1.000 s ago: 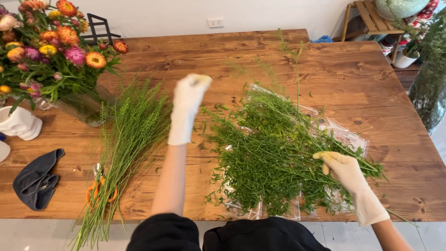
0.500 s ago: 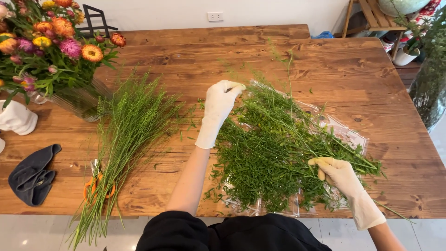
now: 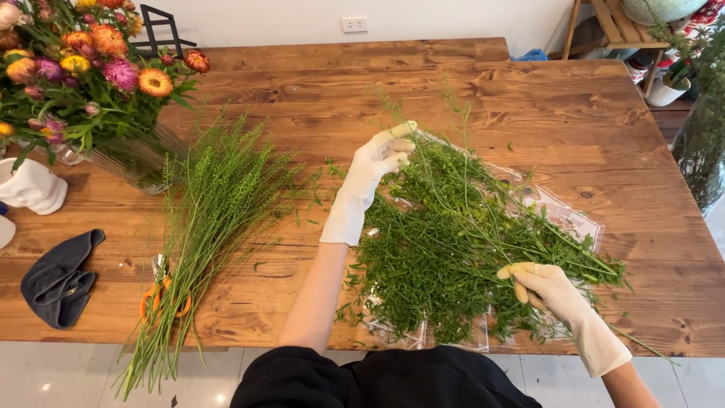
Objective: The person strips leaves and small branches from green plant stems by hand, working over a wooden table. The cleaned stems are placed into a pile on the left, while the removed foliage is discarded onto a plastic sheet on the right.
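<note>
A loose heap of leafy green stems (image 3: 461, 249) lies right of centre in the frame, spread over a sheet of clear plastic wrap (image 3: 574, 219) on the wooden table (image 3: 483, 83). The long axis of most stems runs diagonally, from tips at the upper middle of the frame down to cut ends at the lower right. The left hand (image 3: 377, 162), in a white glove, sits at the upper left edge of the heap with its fingers curled together around 1 or 2 thin stem tops; how firmly it pinches them cannot be told. The right hand (image 3: 547, 291), also gloved, rests at the lower right end of the heap, fingers closed around the stem ends there. So the 2 hands sit at opposite ends of the same diagonal, the right hand nearer the cut ends and the left nearer the tips.

Further left lies a separate bundle of finer grassy stems (image 3: 204, 227), running top to bottom, with orange-handled scissors (image 3: 162, 295) beneath its lower part. At the upper left stands a glass vase (image 3: 136, 162) of colourful flowers (image 3: 83, 60), with a dark grey cloth (image 3: 60, 279) at the lower left and a white object (image 3: 30, 189) at the left edge.
</note>
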